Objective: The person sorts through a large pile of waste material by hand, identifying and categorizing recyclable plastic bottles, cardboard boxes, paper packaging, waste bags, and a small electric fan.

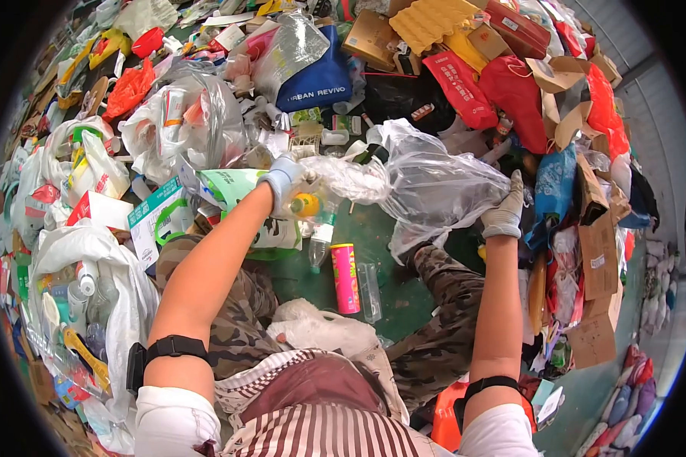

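A large clear plastic bag (pixel 442 179) stretches between my two gloved hands. My right hand (pixel 504 207) is closed on its right end. At the left, my left hand (pixel 282 179) is closed on the bunched whitish part of the plastic, beside a clear container with an orange-yellow item (pixel 306 204) in it. Below lie a clear bottle with a green-and-white label (pixel 321 242), a pink tube (pixel 345 279) and a clear plastic sleeve (pixel 369 292) on the green floor.
Mixed waste surrounds me. An open white sack (pixel 122 305) of bottles stands at the left, and a blue bag (pixel 312 84) lies ahead. Cardboard (pixel 598 255) and a red bag (pixel 514 95) are at the right. My legs flank the floor area.
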Action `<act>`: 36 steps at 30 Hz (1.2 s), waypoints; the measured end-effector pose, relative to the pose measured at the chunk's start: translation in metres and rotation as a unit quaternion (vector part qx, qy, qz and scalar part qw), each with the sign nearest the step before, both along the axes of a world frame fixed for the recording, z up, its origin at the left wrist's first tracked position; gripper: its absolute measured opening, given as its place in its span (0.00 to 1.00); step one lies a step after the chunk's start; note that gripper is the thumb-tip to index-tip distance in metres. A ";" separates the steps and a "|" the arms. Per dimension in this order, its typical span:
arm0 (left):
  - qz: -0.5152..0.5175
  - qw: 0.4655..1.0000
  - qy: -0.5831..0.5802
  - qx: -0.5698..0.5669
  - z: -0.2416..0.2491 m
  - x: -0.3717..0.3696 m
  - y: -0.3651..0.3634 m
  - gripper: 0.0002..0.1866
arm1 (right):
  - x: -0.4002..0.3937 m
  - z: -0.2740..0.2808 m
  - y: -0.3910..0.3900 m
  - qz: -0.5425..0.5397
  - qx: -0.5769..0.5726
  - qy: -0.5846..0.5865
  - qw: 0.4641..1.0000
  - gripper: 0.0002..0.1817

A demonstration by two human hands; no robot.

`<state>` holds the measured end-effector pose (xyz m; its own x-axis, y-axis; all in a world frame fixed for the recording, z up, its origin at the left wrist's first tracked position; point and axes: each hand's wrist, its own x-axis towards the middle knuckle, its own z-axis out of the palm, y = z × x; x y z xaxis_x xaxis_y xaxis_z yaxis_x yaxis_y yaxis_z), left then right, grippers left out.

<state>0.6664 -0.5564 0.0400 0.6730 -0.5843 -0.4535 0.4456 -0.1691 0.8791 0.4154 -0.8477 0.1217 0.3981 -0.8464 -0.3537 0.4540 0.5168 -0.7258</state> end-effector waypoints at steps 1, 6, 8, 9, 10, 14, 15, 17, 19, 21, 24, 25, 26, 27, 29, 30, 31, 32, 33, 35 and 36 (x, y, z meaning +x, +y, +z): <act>-0.047 0.992 -0.096 0.062 0.000 0.001 0.000 0.25 | 0.002 0.004 0.003 -0.001 0.001 -0.004 1.000 0.18; 0.047 0.984 -0.084 -0.148 0.002 0.010 -0.011 0.23 | 0.013 0.023 0.021 0.028 -0.045 -0.046 0.998 0.17; 0.052 0.952 0.078 -0.290 0.034 0.001 -0.013 0.23 | 0.025 0.033 0.043 0.123 -0.091 -0.071 0.986 0.19; 0.053 0.953 0.079 -0.289 0.048 -0.003 -0.012 0.23 | 0.032 0.033 0.051 0.179 -0.104 -0.070 0.976 0.23; -0.011 0.933 0.088 -0.349 0.058 -0.008 -0.012 0.24 | 0.043 0.034 0.065 0.229 -0.043 -0.097 0.968 0.24; -0.154 0.890 0.085 -0.421 0.085 -0.032 -0.021 0.27 | 0.104 0.036 0.103 0.349 -0.048 -0.084 0.932 0.13; -0.185 0.874 0.055 -0.446 0.080 -0.032 -0.022 0.30 | 0.120 0.034 0.110 0.392 -0.023 -0.105 0.914 0.09; -0.200 0.895 -0.001 -0.400 0.076 -0.028 -0.025 0.28 | 0.147 0.057 0.143 0.428 -0.123 -0.072 0.892 0.06; -0.154 0.938 -0.041 -0.307 0.083 -0.021 -0.022 0.22 | 0.173 0.068 0.155 0.451 -0.187 -0.026 0.872 0.05; -0.034 0.976 -0.044 -0.211 0.099 -0.012 -0.020 0.20 | 0.187 0.067 0.147 0.465 -0.325 0.015 0.824 0.09; 0.101 0.968 0.011 -0.230 0.060 0.035 0.005 0.13 | 0.185 0.048 0.129 0.169 -0.761 0.112 0.615 0.30; 0.119 0.960 0.052 -0.248 0.064 0.043 0.014 0.12 | 0.181 0.029 0.128 0.141 -0.723 0.120 0.665 0.35; 0.132 0.950 0.097 -0.266 0.067 0.043 0.022 0.10 | 0.178 0.006 0.136 0.109 -0.683 0.129 0.711 0.40; 0.068 0.970 0.009 -0.232 0.053 0.048 0.023 0.11 | 0.181 -0.026 0.155 0.159 -0.603 0.067 0.779 0.41; -0.046 0.987 -0.145 -0.060 -0.021 0.094 0.015 0.14 | 0.176 -0.045 0.186 0.268 -0.485 0.028 0.832 0.38; -0.089 0.971 -0.207 0.082 -0.068 0.122 0.009 0.16 | 0.172 -0.036 0.195 0.336 -0.450 0.054 0.826 0.34; -0.054 0.986 -0.155 -0.014 -0.069 0.123 0.010 0.17 | 0.170 -0.025 0.186 0.363 -0.477 0.169 0.782 0.27; -0.023 0.988 -0.100 -0.112 -0.069 0.122 0.010 0.18 | 0.166 -0.014 0.172 0.388 -0.495 0.278 0.726 0.19; 0.018 0.985 -0.149 -0.081 -0.039 0.109 0.011 0.18 | 0.159 -0.006 0.160 0.300 -0.603 0.319 0.667 0.10; 0.092 0.954 -0.287 -0.012 -0.038 0.118 0.005 0.16 | 0.147 -0.002 0.127 0.317 -0.577 0.391 0.643 0.10; 0.102 0.952 -0.290 -0.011 -0.025 0.118 0.009 0.16 | 0.141 -0.005 0.111 0.324 -0.543 0.390 0.669 0.10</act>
